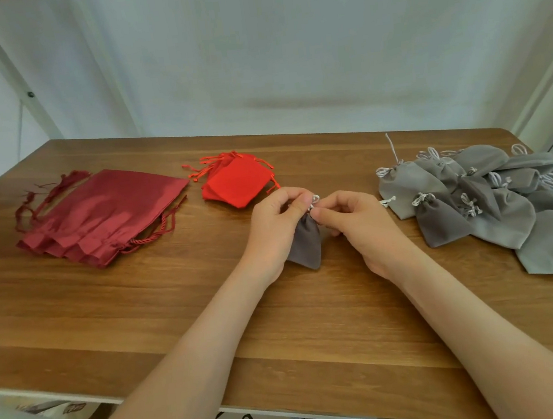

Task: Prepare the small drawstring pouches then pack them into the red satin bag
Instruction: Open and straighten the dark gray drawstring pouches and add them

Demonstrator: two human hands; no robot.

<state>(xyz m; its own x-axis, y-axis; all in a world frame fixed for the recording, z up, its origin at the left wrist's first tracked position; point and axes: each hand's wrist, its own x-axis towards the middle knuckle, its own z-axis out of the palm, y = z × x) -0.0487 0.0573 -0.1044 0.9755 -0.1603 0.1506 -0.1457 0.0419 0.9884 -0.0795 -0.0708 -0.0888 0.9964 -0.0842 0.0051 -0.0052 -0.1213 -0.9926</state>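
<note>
While the wooden bench (176, 307) fills most of what I can see, the work on it is small. On its right side lies a loose heap of grey pouches (480, 199), white cords sticking out here and there. On the left is a fanned stack of dark red satin bags (103, 215), with the gathered, corded edge turned toward the near side, as far as I can judge. A little behind the hands sits a small pile of bright red pouches (237, 182).

The left hand (276, 223) and the right hand (355, 221) meet over the middle of the bench. Each has a narrow grip, pinched at the neck of one small grey pouch (305, 244), right where its white cord (314, 201) loops out. The pouch hangs from that pinch, its long axis running from the neck down to a bottom edge nearer the person, which seems to rest on the wood.

My guess is that the cord is being drawn tight. For packing, the satin bags lie off to the left of the grip, well apart from it, so the left hand is the nearer one to reach them.
</note>
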